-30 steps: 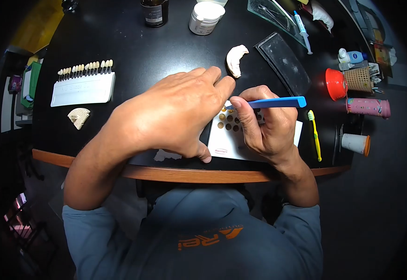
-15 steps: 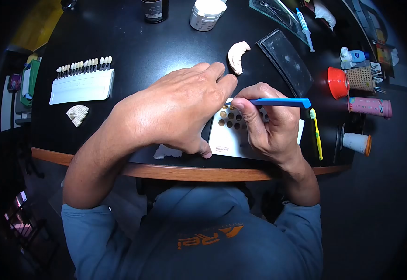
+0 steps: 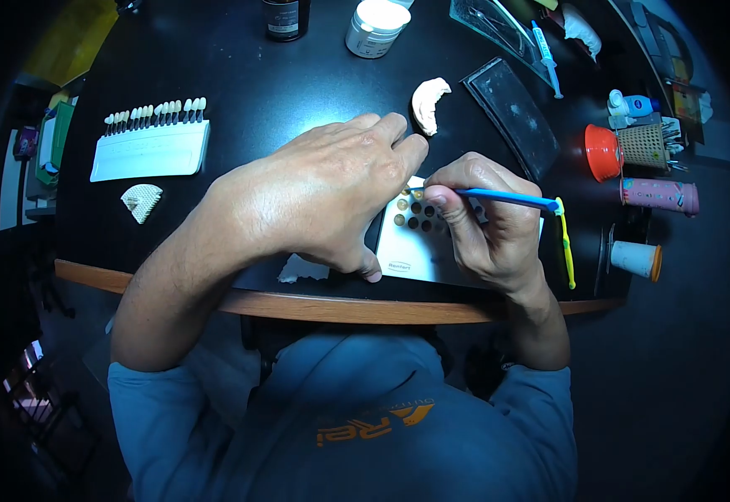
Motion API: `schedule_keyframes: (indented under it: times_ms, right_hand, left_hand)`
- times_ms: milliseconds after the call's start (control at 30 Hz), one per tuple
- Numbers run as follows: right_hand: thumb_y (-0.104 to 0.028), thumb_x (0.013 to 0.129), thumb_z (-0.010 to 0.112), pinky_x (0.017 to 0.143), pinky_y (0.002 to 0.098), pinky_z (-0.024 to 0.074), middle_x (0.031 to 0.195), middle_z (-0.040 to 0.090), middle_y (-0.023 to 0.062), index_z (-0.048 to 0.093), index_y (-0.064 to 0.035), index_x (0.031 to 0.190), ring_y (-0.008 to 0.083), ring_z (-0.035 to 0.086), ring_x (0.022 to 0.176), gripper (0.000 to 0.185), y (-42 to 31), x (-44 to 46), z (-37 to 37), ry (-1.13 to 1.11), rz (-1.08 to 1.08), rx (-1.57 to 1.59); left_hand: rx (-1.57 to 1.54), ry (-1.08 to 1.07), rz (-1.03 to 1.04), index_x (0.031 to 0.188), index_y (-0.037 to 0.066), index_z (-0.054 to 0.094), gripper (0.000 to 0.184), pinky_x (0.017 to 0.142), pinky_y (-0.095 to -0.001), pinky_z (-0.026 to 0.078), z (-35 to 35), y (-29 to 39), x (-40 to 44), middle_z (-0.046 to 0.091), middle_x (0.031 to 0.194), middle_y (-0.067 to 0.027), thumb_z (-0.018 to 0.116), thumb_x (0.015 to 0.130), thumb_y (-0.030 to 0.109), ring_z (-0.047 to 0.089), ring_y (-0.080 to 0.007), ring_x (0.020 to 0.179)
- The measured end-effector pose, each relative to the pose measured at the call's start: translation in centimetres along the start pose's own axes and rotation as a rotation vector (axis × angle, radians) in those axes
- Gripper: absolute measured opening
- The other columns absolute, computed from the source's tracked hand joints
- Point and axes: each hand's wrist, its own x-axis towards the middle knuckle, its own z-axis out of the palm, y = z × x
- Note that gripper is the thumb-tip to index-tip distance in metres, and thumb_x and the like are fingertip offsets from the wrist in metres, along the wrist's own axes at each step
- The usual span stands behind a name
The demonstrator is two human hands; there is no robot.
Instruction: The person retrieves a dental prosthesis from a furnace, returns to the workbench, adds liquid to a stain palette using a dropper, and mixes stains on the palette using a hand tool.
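Observation:
My left hand [image 3: 331,188] lies at the left side of a white mixing palette [image 3: 407,247], its thumb spread down by the near-left edge and the other fingers reaching past the far corner. Several round wells [image 3: 413,213] holding brownish and yellowish material show in the palette. My right hand [image 3: 490,222] pinches a slim blue-handled tool [image 3: 511,197] over the palette's right part. The tool's working tip sits among the upper wells, close to my left fingers, and its kind is too small to tell.
A tooth shade guide [image 3: 152,151] and a beige honeycomb tray [image 3: 142,202] sit left. Beyond the hands are a pale curved cast [image 3: 428,105], a white jar [image 3: 377,29] and a dark slab [image 3: 514,117]. Right are a yellow toothbrush [image 3: 567,251], a red bowl [image 3: 602,153] and cups.
The outer end of the blue handle has dipped toward me and now overlaps the toothbrush head. My right hand has turned slightly; my left hand stays nearly in place.

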Motion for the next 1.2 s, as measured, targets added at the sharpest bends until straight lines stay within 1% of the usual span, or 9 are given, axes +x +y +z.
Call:
schedule_keyframes:
  times_ms: [167,467,567,667,767,867,967,1067,1200]
  right_hand:
    - [-0.005,0.091,0.075,0.054,0.0279,0.0463,0.074,0.067,0.0091,0.071,0.0013,0.089,0.0141,0.062,0.061,0.008,0.04,-0.02,-0.06,0.017,-0.013,0.018]
    - [-0.003,0.091,0.074,0.053,0.0277,0.0466,0.075,0.068,0.0099,0.071,0.0025,0.088,0.0143,0.063,0.060,0.007,-0.38,-0.12,-0.20,0.014,0.043,-0.001]
    - [-0.002,0.091,0.074,0.052,0.0278,0.0466,0.075,0.068,0.0102,0.071,0.0028,0.088,0.0145,0.064,0.059,0.007,-0.39,-0.44,0.11,0.044,0.121,0.056]
    - [-0.003,0.090,0.074,0.053,0.0279,0.0470,0.075,0.068,0.0103,0.071,0.0025,0.088,0.0147,0.064,0.060,0.007,0.08,-0.56,0.45,0.072,0.109,0.087]
    - [-0.003,0.090,0.075,0.053,0.0281,0.0472,0.075,0.068,0.0102,0.071,0.0016,0.088,0.0149,0.064,0.061,0.006,-0.08,-0.21,-0.09,0.024,0.029,0.011]
    - [-0.004,0.090,0.075,0.054,0.0282,0.0468,0.075,0.068,0.0097,0.071,0.0006,0.088,0.0149,0.064,0.061,0.006,0.16,-0.13,0.00,0.014,-0.017,0.022]
    - [-0.004,0.090,0.076,0.054,0.0283,0.0464,0.075,0.067,0.0095,0.071,0.0000,0.088,0.0149,0.063,0.061,0.006,0.23,-0.16,-0.08,0.032,-0.032,0.007]
    - [-0.004,0.090,0.076,0.054,0.0283,0.0464,0.074,0.067,0.0093,0.071,0.0001,0.088,0.0149,0.063,0.061,0.006,-0.24,-0.30,-0.24,-0.026,0.018,0.018]
    - [-0.004,0.090,0.076,0.054,0.0281,0.0460,0.074,0.067,0.0092,0.071,0.0002,0.088,0.0142,0.063,0.061,0.006,0.21,-0.24,-0.48,0.026,-0.024,0.027]
  left_hand:
    - [-0.001,-0.010,-0.008,0.114,-0.002,0.052,0.085,0.090,-0.0442,0.052,-0.09,0.08,-0.07,0.055,0.108,-0.0169,0.100,0.048,0.023,0.060,-0.0355,0.103]
    - [0.005,-0.006,-0.003,0.114,-0.002,0.052,0.086,0.091,-0.0442,0.052,0.02,-0.02,-0.08,0.055,0.109,-0.0167,0.099,0.048,0.024,0.060,-0.0353,0.104]
    - [0.004,-0.021,-0.011,0.114,-0.002,0.053,0.085,0.091,-0.0442,0.052,-0.10,0.02,-0.08,0.055,0.109,-0.0168,0.099,0.048,0.024,0.060,-0.0352,0.104]
    - [0.009,-0.022,-0.006,0.113,-0.002,0.053,0.084,0.090,-0.0442,0.052,-0.10,0.06,0.00,0.055,0.109,-0.0167,0.099,0.048,0.024,0.060,-0.0351,0.104]
    - [0.004,-0.012,-0.004,0.113,-0.002,0.053,0.084,0.090,-0.0442,0.052,-0.02,-0.03,-0.04,0.055,0.109,-0.0167,0.100,0.048,0.024,0.060,-0.0352,0.103]
    - [0.004,-0.016,-0.005,0.113,-0.002,0.053,0.084,0.090,-0.0443,0.052,-0.03,0.03,-0.01,0.055,0.109,-0.0167,0.100,0.048,0.024,0.060,-0.0355,0.103]
    - [0.006,-0.020,-0.007,0.113,-0.003,0.053,0.084,0.091,-0.0444,0.052,-0.11,-0.04,-0.02,0.055,0.109,-0.0167,0.100,0.048,0.024,0.060,-0.0356,0.104]
    - [0.001,-0.032,-0.009,0.113,-0.003,0.053,0.085,0.091,-0.0445,0.051,-0.15,0.06,0.05,0.055,0.109,-0.0167,0.100,0.048,0.024,0.059,-0.0355,0.104]
    - [0.008,-0.042,-0.023,0.114,-0.003,0.053,0.085,0.092,-0.0446,0.051,-0.20,0.16,-0.01,0.054,0.110,-0.0168,0.100,0.048,0.024,0.059,-0.0355,0.105]
